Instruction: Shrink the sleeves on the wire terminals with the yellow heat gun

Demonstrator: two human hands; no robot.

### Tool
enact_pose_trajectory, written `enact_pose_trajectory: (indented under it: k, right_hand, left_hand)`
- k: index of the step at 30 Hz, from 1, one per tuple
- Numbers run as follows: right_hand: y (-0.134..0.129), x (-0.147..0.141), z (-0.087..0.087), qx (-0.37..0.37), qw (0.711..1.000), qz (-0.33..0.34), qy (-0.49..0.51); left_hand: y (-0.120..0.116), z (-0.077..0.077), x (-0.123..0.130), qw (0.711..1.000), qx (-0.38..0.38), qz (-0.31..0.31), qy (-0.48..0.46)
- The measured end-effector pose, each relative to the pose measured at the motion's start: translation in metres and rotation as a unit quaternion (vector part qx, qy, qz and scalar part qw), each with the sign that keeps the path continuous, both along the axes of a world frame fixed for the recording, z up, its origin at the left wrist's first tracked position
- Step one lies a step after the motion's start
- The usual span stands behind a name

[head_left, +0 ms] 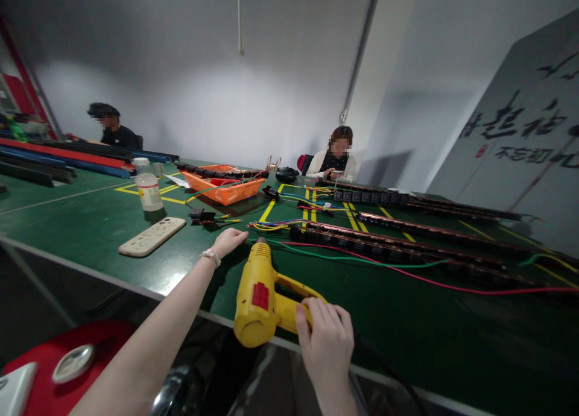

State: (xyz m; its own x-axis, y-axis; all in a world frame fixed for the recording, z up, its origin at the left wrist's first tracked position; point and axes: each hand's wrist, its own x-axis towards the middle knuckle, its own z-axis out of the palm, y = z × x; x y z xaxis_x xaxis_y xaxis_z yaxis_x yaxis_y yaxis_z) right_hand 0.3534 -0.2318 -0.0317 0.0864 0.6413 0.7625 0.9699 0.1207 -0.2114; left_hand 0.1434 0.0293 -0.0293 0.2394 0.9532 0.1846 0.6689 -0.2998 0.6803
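Note:
My right hand (323, 337) is wrapped round the handle of a yellow heat gun (254, 301), whose nozzle points away from me over the green table. Just left of the nozzle, my left hand (230, 242) is closed in a pinch at the end of a wire. A green wire (348, 258) and a red wire (407, 273) run from near these fingers to the right. Lugged ends of coloured wires (271, 225) lie right beyond the fingertips, leading to a long copper-and-black bar assembly (362, 241). What exactly sits between my left fingers is mostly hidden.
On the green table (163, 265) lie a phone (152, 236), a bottle (147, 187), black connectors (205, 217) and an orange basket (226, 194). More bar assemblies (434, 229) stretch right. One person (337, 160) sits opposite, another (115, 129) far left. A red stool (99, 337) stands lower left.

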Motion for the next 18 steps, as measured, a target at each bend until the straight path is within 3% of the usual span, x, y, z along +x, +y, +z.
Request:
enact_pose_trajectory:
  k: [12,18]
  right_hand:
    - [-0.002,0.000,0.002,0.008,1.000,0.028,0.012]
    - [-0.010,0.021,-0.003,0.006,1.000,0.013,0.005]
  left_hand:
    - [0.000,-0.001,-0.003,1.000,0.006,-0.024,-0.016]
    - [0.003,-0.004,-0.003,0.999,-0.003,-0.030,-0.027]
